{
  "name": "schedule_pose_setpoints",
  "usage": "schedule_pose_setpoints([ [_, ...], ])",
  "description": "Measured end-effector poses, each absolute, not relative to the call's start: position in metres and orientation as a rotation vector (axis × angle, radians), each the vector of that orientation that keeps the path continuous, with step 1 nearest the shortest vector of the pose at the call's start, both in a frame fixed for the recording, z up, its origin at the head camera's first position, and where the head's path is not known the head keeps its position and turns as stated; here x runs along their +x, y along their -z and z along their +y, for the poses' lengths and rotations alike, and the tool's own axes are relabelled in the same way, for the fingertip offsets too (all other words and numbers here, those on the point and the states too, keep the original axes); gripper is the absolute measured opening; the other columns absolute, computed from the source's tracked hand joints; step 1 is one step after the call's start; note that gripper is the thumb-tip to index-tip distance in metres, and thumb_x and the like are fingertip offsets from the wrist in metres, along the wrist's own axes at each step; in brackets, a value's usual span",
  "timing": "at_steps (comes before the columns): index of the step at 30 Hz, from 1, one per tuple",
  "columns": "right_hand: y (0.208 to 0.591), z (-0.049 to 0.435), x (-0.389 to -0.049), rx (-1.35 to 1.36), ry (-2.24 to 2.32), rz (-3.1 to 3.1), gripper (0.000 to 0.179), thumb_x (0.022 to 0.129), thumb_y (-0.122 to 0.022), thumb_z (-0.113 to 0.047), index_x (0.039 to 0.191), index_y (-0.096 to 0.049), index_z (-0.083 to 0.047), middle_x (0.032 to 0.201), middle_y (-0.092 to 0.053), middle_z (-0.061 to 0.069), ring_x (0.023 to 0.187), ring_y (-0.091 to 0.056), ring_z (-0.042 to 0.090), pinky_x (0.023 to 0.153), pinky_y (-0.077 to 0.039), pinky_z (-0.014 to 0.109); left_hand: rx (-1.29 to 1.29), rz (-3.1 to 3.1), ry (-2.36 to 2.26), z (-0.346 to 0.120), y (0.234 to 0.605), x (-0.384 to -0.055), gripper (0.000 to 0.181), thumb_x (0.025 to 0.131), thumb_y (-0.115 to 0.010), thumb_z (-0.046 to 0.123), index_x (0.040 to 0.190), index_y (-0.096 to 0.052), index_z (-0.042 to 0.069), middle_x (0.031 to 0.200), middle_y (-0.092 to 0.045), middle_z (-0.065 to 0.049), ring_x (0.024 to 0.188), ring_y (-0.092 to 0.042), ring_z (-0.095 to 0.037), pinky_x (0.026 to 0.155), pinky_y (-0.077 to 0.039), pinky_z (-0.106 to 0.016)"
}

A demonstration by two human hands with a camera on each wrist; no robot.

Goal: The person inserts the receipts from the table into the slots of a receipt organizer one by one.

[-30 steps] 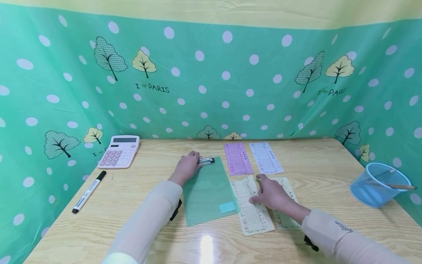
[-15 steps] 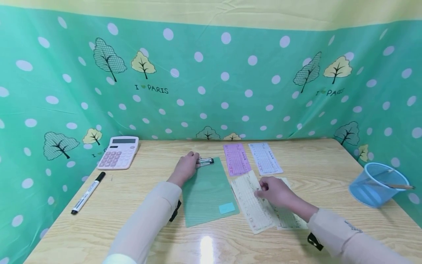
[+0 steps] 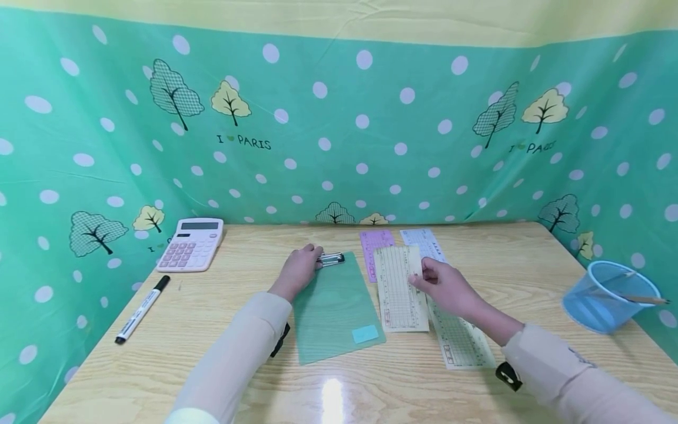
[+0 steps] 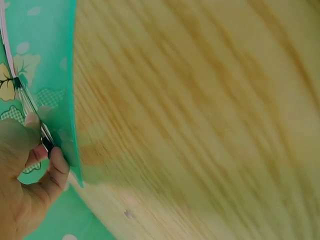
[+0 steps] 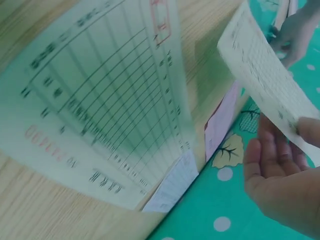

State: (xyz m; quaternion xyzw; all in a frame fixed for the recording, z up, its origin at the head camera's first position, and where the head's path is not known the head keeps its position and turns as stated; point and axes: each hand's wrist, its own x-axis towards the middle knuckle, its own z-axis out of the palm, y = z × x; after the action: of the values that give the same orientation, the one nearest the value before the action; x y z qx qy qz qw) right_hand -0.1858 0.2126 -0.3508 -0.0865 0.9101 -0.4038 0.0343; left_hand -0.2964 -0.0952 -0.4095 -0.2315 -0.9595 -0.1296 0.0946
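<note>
My left hand pinches the metal clip at the top of a green translucent clipboard, which lies on the table. In the left wrist view the thumb and fingers are at the clip's end. A light blue label marks the board's lower right corner. My right hand pinches the right edge of a cream printed form, raised beside the board. Under that hand a second pale green form lies flat. The raised form partly covers a purple form and a light blue form.
A pink calculator and a capped marker lie on the left of the wooden table. At the right stands a blue mesh pen cup with a pencil in it. A green dotted curtain hangs behind.
The right hand has taken hold of the cream form beside the clipboard and lifted it off the table, turning it more upright. My left hand has stayed at the clip.
</note>
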Motion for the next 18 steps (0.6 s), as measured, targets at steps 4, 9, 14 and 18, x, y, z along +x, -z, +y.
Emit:
schedule_pose_setpoints([
  [4, 0.3501, 0.2069, -0.1864, -0.294, 1.322, 2.784, 0.026, 0.104, -0.061, -0.020, 0.090, -0.045, -0.006, 0.066, -0.036, -0.002, 0.065, -0.037, 0.016, 0.057, -0.029, 0.026, -0.703, -2.840, 0.371, -0.0954, 0.4110, -0.2977, 0.012, 0.097, -0.067, 0.009, 0.107, -0.065, 0.002, 0.097, -0.064, -0.014, 0.084, -0.065, -0.031, 0.079, -0.055, -0.047],
  [9, 0.3487, 0.2044, -0.1858, -0.290, 1.337, 2.790, 0.025, 0.104, -0.060, -0.021, 0.092, -0.044, -0.006, 0.065, -0.029, -0.003, 0.062, -0.033, 0.016, 0.056, -0.027, 0.026, -0.723, -2.850, 0.326, -0.0946, 0.4114, -0.2994, 0.013, 0.098, -0.066, 0.009, 0.110, -0.066, 0.003, 0.102, -0.065, -0.015, 0.085, -0.065, -0.034, 0.078, -0.056, -0.046],
  [14, 0.3475, 0.2064, -0.1847, -0.230, 1.323, 2.814, 0.018, 0.103, -0.062, -0.019, 0.108, -0.056, -0.002, 0.068, -0.045, -0.001, 0.065, -0.042, 0.016, 0.059, -0.035, 0.028, -0.735, -2.869, 0.229, -0.0934, 0.4095, -0.2988, 0.013, 0.099, -0.064, 0.010, 0.111, -0.065, 0.004, 0.105, -0.065, -0.016, 0.085, -0.064, -0.035, 0.077, -0.057, -0.045],
  [18, 0.3511, 0.2078, -0.1830, -0.162, 1.339, 2.772, 0.021, 0.104, -0.061, -0.020, 0.112, -0.058, -0.001, 0.067, -0.043, -0.001, 0.062, -0.041, 0.015, 0.056, -0.034, 0.027, -0.750, -2.861, 0.170, -0.0942, 0.4090, -0.2966, 0.014, 0.100, -0.064, 0.010, 0.111, -0.064, 0.003, 0.105, -0.065, -0.017, 0.085, -0.064, -0.036, 0.076, -0.057, -0.045],
])
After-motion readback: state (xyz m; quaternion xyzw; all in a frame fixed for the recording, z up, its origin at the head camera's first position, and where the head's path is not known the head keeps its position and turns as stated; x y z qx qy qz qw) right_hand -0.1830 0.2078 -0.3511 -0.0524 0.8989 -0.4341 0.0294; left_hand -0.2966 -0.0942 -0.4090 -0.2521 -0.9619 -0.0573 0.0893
